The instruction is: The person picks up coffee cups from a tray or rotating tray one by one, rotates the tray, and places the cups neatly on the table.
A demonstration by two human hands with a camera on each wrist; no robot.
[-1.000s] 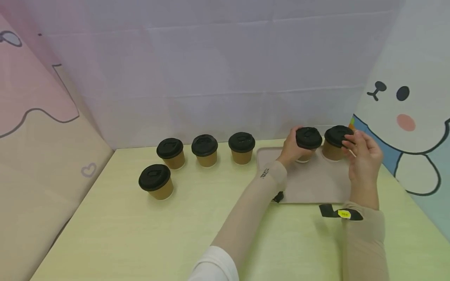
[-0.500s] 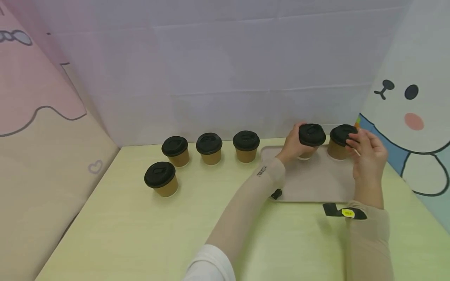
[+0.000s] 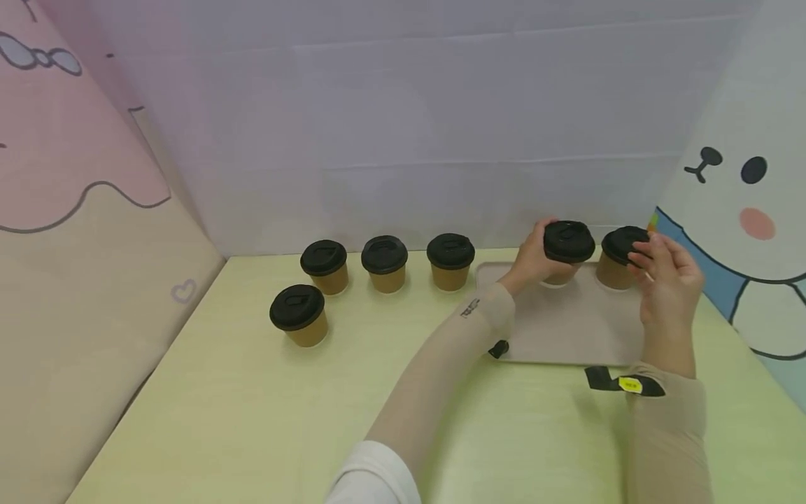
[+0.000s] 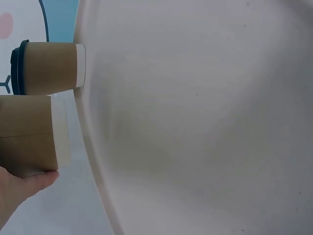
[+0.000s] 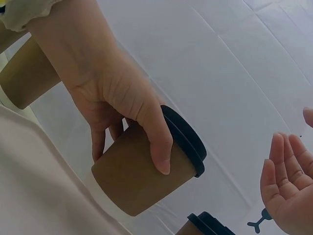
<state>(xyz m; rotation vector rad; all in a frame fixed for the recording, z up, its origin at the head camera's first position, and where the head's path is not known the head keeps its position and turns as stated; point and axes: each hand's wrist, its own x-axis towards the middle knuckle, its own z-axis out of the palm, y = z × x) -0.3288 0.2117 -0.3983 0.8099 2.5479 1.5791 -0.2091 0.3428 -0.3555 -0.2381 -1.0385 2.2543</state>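
My left hand (image 3: 532, 262) grips a brown paper cup (image 3: 569, 241) with a black lid, above the back of the beige tray (image 3: 573, 332). In the right wrist view the left thumb (image 5: 161, 154) lies along the cup's side, just under the lid. The cup's white base stands a little off the tray. A second lidded cup (image 3: 613, 271) rests upright on the tray, at its back right. My right hand (image 3: 672, 288) hovers beside that cup with loosely bent fingers. The right wrist view shows this hand (image 5: 291, 188) apart from the cups, holding nothing.
Three lidded cups stand in a row on the table's back left: a left one (image 3: 329, 269), a middle one (image 3: 385, 264) and a right one (image 3: 450, 262). Another cup (image 3: 301, 316) sits in front of them. A pale wall sheet (image 3: 403, 140) closes off the back.
The head view has turned slightly left, so everything appears shifted right. The left hand has raised its cup slightly. The right hand stays beside the second cup.
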